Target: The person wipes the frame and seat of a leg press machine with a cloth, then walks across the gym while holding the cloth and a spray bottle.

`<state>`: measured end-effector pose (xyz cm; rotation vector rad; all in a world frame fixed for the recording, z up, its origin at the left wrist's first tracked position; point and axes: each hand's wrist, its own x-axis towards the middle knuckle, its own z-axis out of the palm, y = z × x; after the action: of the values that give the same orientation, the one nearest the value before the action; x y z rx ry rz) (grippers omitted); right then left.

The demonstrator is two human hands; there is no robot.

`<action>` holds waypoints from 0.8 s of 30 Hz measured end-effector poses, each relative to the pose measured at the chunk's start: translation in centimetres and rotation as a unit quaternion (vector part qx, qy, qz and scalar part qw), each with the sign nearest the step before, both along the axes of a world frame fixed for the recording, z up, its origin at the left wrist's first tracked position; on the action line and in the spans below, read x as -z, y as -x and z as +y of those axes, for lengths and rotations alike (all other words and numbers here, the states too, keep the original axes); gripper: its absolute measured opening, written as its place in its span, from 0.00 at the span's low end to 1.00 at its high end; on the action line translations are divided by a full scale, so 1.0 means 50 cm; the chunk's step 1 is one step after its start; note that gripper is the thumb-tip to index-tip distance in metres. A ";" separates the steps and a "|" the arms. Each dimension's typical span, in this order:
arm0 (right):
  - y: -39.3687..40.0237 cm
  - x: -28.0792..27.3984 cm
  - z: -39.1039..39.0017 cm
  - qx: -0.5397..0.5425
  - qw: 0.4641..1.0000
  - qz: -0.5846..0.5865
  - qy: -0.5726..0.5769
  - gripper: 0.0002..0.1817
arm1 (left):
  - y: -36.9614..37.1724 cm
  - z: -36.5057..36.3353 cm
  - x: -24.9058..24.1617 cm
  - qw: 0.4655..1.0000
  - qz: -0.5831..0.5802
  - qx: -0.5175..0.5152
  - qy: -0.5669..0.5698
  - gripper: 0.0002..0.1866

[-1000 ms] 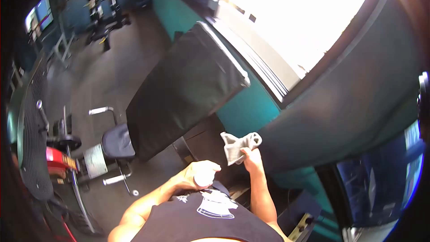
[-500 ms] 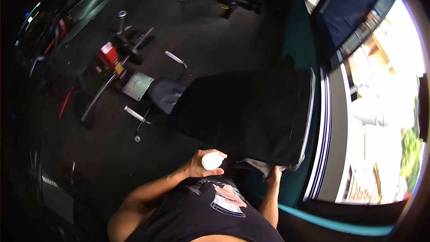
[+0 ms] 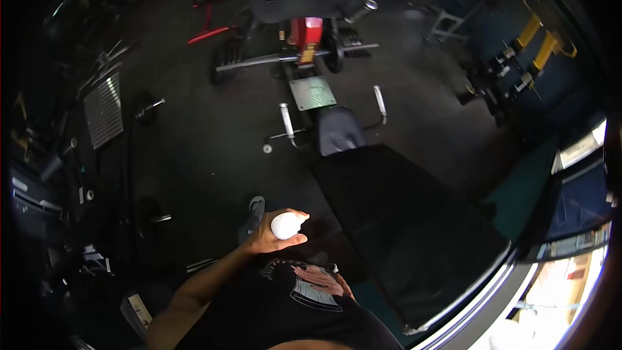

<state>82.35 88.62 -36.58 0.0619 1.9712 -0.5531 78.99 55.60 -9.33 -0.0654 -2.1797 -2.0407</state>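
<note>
My left hand (image 3: 265,236) is wrapped round a white object with a rounded top (image 3: 286,225), probably a bottle, held in front of my black printed shirt (image 3: 285,304). Only a small part of my right hand (image 3: 346,287) shows at the shirt's right side. Its fingers are mostly hidden, and a small greyish thing (image 3: 332,268) shows beside it, too unclear to name. To the right lies a long black padded surface (image 3: 414,227) with a pale far-right edge.
Ahead stands a gym machine with a dark seat (image 3: 340,131), a metal plate (image 3: 313,93), two handles and a red frame part (image 3: 306,39). Weight equipment (image 3: 103,110) stands at the left, a yellow-armed machine (image 3: 538,45) at the right. A bright window is lower right.
The view has turned left, so the machine and black surface sit differently in the picture. My right hand, which held grey cloth by the surface's edge, is now close to my body and mostly hidden.
</note>
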 end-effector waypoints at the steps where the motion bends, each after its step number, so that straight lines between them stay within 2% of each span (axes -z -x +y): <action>1: 0.034 -0.002 -0.036 -0.026 1.000 0.001 -0.006 0.32 | 0.001 -0.035 -0.003 1.000 0.009 -0.016 0.005 0.23; 5: 0.192 -0.021 -0.244 -0.092 0.995 0.032 -0.018 0.34 | -0.010 -0.203 0.015 0.995 -0.014 -0.085 -0.047 0.22; 6: 0.229 -0.028 -0.310 -0.096 0.994 0.048 -0.009 0.34 | -0.011 -0.250 0.032 0.994 0.004 -0.104 -0.044 0.22; 9: 0.339 -0.044 -0.505 -0.094 0.987 0.113 0.059 0.36 | -0.012 -0.396 0.046 0.988 -0.043 -0.145 -0.039 0.26; 11: 0.405 -0.159 -0.666 -0.109 0.983 0.113 0.097 0.36 | -0.025 -0.487 0.018 0.984 -0.067 -0.166 -0.015 0.27; 12: 0.421 -0.263 -0.750 -0.116 0.983 0.094 0.108 0.35 | -0.038 -0.529 0.011 0.981 -0.042 -0.188 0.003 0.25; 14: 0.481 -0.207 -0.837 -0.090 0.969 0.115 0.198 0.30 | -0.056 -0.615 -0.003 0.973 0.009 -0.226 0.047 0.22; 15: 0.501 -0.235 -0.887 -0.074 0.967 0.088 0.227 0.27 | -0.069 -0.654 -0.013 0.968 -0.006 -0.244 0.050 0.22; 18: 0.517 -0.311 -1.015 -0.001 0.943 -0.011 0.333 0.21 | -0.103 -0.756 -0.002 0.949 -0.005 -0.315 0.007 0.22; 20: 0.537 -0.326 -1.086 -0.016 0.927 -0.009 0.374 0.20 | -0.122 -0.807 0.003 0.922 -0.035 -0.386 0.016 0.23; 22: 0.564 -0.351 -1.163 -0.042 0.939 0.023 0.339 0.21 | -0.131 -0.857 0.027 0.893 -0.050 -0.446 0.026 0.24; 23: 0.565 -0.384 -1.207 -0.059 0.914 0.032 0.400 0.21 | -0.127 -0.880 0.056 0.875 -0.012 -0.484 0.005 0.24; 24: 0.598 -0.372 -1.238 -0.089 0.932 0.056 0.346 0.21 | -0.128 -0.900 0.075 0.865 -0.033 -0.501 -0.011 0.24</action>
<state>52.44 26.70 -18.00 -0.5932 1.7605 -1.1151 85.40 10.62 -13.10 0.9395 -1.6191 -1.4236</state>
